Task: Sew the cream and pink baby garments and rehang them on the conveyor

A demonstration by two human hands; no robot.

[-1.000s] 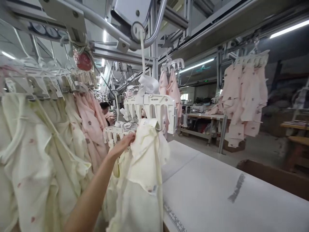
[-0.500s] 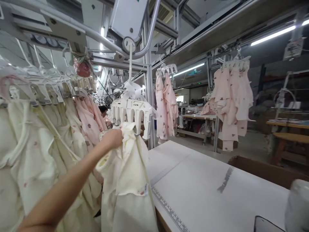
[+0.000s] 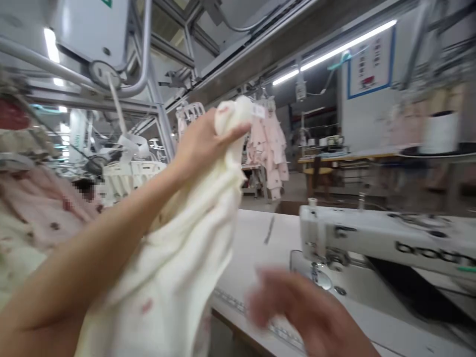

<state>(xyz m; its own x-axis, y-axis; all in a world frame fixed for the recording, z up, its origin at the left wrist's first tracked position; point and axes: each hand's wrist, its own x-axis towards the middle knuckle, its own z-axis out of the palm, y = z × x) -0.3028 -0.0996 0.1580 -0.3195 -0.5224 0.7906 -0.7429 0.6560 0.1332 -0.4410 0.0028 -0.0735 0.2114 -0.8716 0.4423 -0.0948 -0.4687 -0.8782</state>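
There's the white hanger (image 3: 136, 168), and the cream garment (image 3: 186, 243) is now clear of it, clamped aloft in the left hand (image 3: 203, 139), freed for work, it seems; in comes the right hand (image 3: 297, 305), blurred, empty, fingers apart, near the sewing machine (image 3: 386, 235)

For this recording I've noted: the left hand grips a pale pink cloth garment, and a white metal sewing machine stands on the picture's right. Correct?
The colour is wrong: the head view shows the left hand gripping a pale cream cloth garment with reddish prints. The white metal sewing machine does stand on the right.
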